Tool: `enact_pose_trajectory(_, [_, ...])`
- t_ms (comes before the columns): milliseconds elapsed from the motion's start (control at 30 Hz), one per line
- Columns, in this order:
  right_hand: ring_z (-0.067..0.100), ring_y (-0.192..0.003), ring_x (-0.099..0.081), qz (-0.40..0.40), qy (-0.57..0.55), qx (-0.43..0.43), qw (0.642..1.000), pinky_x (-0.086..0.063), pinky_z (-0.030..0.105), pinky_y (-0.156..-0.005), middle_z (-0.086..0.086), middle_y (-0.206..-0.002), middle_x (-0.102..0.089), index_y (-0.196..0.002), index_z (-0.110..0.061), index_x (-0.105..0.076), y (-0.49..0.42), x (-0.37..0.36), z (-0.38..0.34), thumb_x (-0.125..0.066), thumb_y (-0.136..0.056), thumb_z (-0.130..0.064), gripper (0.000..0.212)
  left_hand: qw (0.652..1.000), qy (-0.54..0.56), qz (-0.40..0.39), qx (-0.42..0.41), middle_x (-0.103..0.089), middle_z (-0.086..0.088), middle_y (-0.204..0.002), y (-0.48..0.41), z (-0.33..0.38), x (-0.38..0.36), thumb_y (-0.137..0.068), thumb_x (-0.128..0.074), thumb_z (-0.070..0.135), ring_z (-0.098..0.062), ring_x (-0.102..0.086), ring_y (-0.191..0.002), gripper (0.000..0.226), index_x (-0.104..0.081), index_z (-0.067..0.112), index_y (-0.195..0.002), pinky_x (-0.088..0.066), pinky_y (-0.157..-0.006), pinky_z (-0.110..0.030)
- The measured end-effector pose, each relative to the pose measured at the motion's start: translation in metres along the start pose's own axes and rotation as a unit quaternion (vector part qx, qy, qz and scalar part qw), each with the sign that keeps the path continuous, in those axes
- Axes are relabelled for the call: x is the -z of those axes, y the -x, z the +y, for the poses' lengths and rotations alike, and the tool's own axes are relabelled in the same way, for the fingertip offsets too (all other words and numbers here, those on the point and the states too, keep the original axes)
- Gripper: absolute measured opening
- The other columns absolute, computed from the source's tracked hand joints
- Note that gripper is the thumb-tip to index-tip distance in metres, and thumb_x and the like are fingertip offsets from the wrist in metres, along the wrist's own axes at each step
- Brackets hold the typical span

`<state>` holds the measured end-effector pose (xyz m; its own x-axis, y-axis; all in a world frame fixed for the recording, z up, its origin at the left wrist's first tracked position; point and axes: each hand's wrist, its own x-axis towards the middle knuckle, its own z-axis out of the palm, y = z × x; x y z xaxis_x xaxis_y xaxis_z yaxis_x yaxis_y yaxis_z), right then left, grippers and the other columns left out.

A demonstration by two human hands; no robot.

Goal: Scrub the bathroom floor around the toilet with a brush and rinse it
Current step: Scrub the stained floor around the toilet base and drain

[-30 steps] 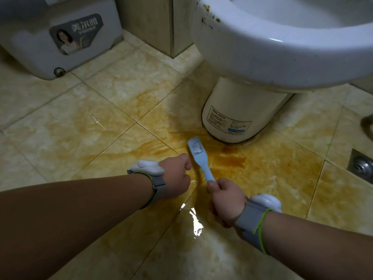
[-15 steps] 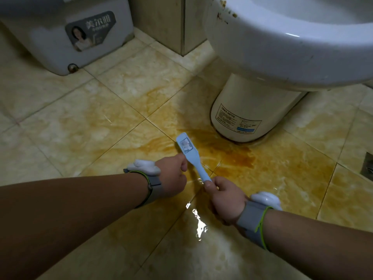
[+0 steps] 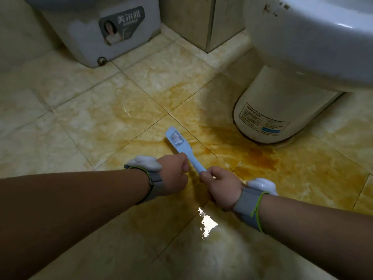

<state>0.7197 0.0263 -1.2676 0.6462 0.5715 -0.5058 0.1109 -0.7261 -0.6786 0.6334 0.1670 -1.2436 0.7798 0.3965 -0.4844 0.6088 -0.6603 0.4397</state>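
A light blue brush [image 3: 180, 146] lies with its head down on the wet, orange-stained floor tiles [image 3: 262, 160], left of the toilet base [image 3: 268, 110]. My right hand [image 3: 221, 186] grips the end of the brush handle. My left hand [image 3: 174, 174] is a closed fist beside the handle, its thumb side touching it; whether it grips the handle is hidden. The white toilet bowl [image 3: 323, 41] overhangs the upper right. Both wrists carry grey straps with white devices.
A grey appliance [image 3: 101, 31] with a labelled front stands at the upper left. A tiled wall corner [image 3: 210, 23] juts out between it and the toilet. Water glints on the floor tiles [image 3: 206, 224] below my hands.
The brush head has swept left, away from the toilet base and the darkest stain. Both hands have kept their hold and the view has shifted left.
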Motion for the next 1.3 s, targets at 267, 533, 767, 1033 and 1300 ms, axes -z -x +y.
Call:
enact_pose_trajectory(267, [0.022,-0.059,-0.041,0.061,-0.022,-0.15,0.987,-0.03,0.024,-0.051,0.01,-0.067,-0.05,-0.073,-0.013,-0.051,-0.033,0.019,0.012,-0.043,-0.092,-0.028,0.025,1.0,0.013,-0.01,0.014,-0.059,0.001,-0.089,0.006,-0.014,0.009,-0.088,-0.052,0.019,-0.023,-0.055,-0.076,0.008,-0.048,0.026,-0.087,-0.044,-0.063,-0.032])
enact_pose_trajectory(533, [0.017,-0.051,-0.05,0.003,-0.022,-0.008,1.0,-0.042,0.024,-0.055,-0.003,-0.044,-0.05,-0.078,-0.015,-0.063,-0.002,-0.012,-0.02,-0.056,-0.09,-0.032,0.022,1.0,0.029,0.004,0.003,-0.053,0.005,-0.077,-0.002,-0.016,0.018,-0.088,-0.053,0.015,-0.015,-0.05,-0.067,0.008,-0.047,0.019,-0.09,-0.04,-0.054,-0.012])
enact_pose_trajectory(767, [0.023,-0.055,-0.042,0.033,-0.024,-0.122,0.992,-0.027,0.026,-0.047,0.014,-0.07,-0.051,-0.064,-0.015,-0.046,-0.03,0.018,-0.014,-0.047,-0.089,-0.031,0.03,1.0,0.008,0.003,0.027,-0.062,-0.001,-0.086,0.017,-0.037,0.015,-0.085,-0.05,0.02,-0.023,-0.057,-0.073,0.007,-0.046,0.023,-0.09,-0.049,-0.065,-0.039])
enact_pose_trajectory(1033, [0.011,-0.036,-0.044,-0.101,0.0,-0.001,0.995,-0.03,0.02,-0.032,0.003,-0.056,-0.056,-0.068,-0.018,-0.05,-0.022,-0.032,-0.073,-0.05,-0.087,-0.03,0.022,0.998,0.003,0.034,0.059,-0.055,0.0,-0.081,0.022,-0.064,0.026,-0.085,-0.052,0.018,-0.021,-0.05,-0.067,0.011,-0.042,0.024,-0.086,-0.042,-0.062,-0.036])
enact_pose_trajectory(1300, [0.039,-0.099,-0.061,0.027,0.005,-0.105,0.994,-0.049,0.042,-0.087,0.027,-0.108,-0.062,-0.105,0.003,-0.057,-0.035,-0.054,-0.07,-0.039,-0.095,-0.019,0.03,0.997,0.01,0.042,0.062,-0.06,-0.008,-0.087,0.031,-0.087,0.025,-0.09,-0.052,0.02,-0.024,-0.048,-0.067,0.009,-0.045,0.019,-0.096,-0.041,-0.061,-0.038])
